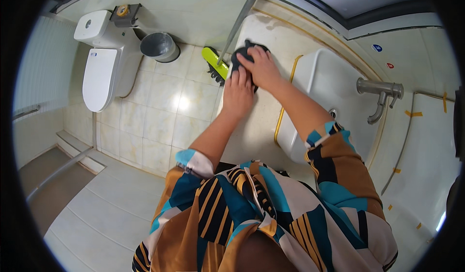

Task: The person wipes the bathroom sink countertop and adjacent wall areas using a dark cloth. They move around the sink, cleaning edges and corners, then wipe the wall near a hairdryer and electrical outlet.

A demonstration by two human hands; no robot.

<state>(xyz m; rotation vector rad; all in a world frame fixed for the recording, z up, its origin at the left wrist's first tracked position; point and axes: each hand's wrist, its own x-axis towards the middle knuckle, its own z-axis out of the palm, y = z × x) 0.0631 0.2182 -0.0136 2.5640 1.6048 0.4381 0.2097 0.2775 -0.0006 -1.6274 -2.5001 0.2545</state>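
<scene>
A dark, soft-looking item, perhaps a cloth, [239,56] lies bunched on the pale countertop [250,126] near its left edge. Both hands are on it. My left hand [238,92] rests over its near side, fingers pointing away from me and partly curled. My right hand [262,66] lies across its right part, with the fingers spread over the dark material. Whether either hand grips it or only presses on it cannot be told. The hands hide much of the item. To the right of the countertop sits a white washbasin [312,75] with a metal faucet [379,88].
A lime-green broom [214,59] with dark bristles stands on the tiled floor, left of the counter; its grey handle [243,14] rises past the counter edge. Farther left are a lined waste bin [158,48], a white toilet [100,79] and a wall-mounted paper holder [125,16].
</scene>
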